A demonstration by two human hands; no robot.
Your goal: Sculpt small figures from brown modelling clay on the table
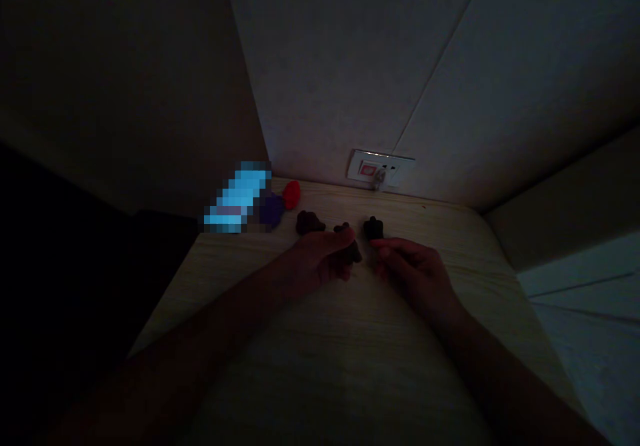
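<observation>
In dim light my left hand (320,259) is closed around a dark brown lump (353,253), which looks like modelling clay with small knobs; the thumb lies along its top. Close by on the right, my right hand (417,269) has its thumb and fingertips pinched together. Whatever is between them is too dark to make out. Just beyond those fingertips sits a black lump (373,227) with a small bump on top. Another dark brown lump (309,223) rests on the wooden tabletop (320,359), behind my left hand.
A red lump (291,195) and a purple piece (272,211) lie at the back left, beside a glowing, pixelated screen (237,199). A wall socket (356,166) with a plug (380,179) is behind the table. Walls border the table's back and a dark panel its left.
</observation>
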